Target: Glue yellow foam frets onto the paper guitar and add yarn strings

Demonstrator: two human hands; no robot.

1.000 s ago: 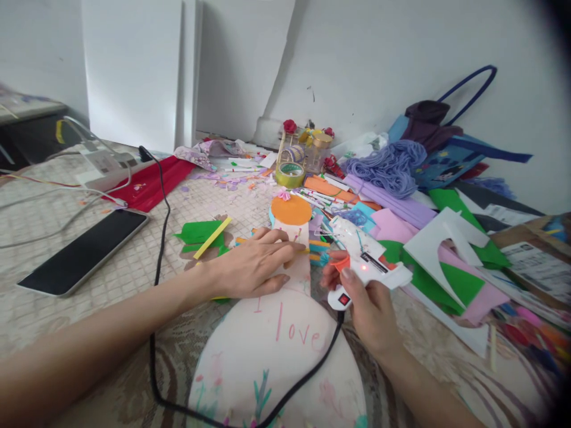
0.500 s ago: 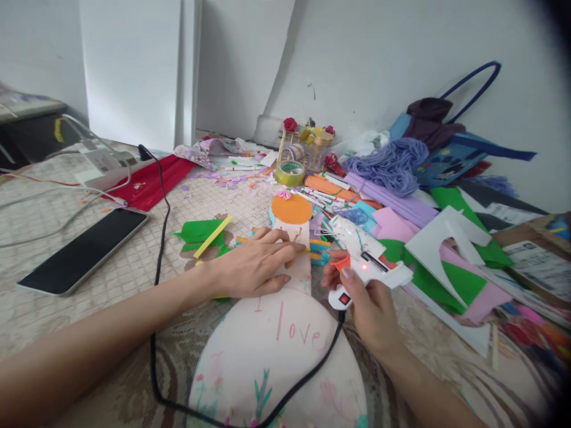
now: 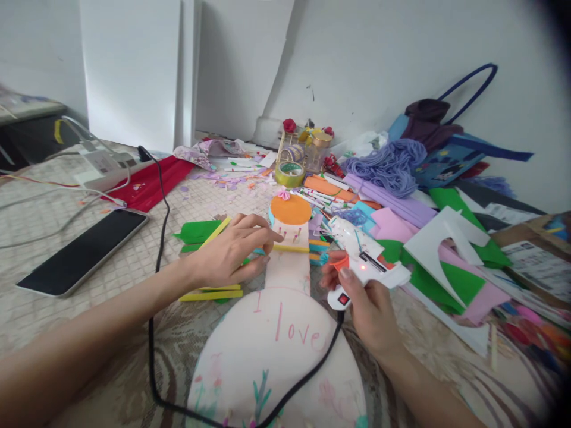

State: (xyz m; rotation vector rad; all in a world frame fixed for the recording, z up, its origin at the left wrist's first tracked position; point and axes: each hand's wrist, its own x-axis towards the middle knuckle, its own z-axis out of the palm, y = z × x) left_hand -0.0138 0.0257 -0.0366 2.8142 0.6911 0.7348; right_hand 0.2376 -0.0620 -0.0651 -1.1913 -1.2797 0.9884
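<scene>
A white paper craft (image 3: 285,324) with a round bottom, a narrow neck and "I love" in pink lettering lies in front of me. An orange disc (image 3: 291,209) sits at its top. Across the neck lies a yellow strip (image 3: 291,248), beside blue and orange strips (image 3: 319,249) jutting out on the right. My left hand (image 3: 236,246) hovers at the left edge of the neck, fingers apart and holding nothing I can see. Wrapped in my right hand (image 3: 370,303) is a white glue gun (image 3: 363,264), its red light on and nozzle towards the upper left.
A black cord (image 3: 154,356) runs from the glue gun across the craft. Left are a phone (image 3: 84,252), green paper (image 3: 196,232) and more yellow strips (image 3: 218,292). Cut paper (image 3: 455,255), purple yarn (image 3: 386,166) and a tape roll (image 3: 289,173) crowd the far and right side.
My left hand has lifted off the neck and moved left, uncovering the yellow strip across it and the yellow strips beside it. My right hand keeps the glue gun almost still.
</scene>
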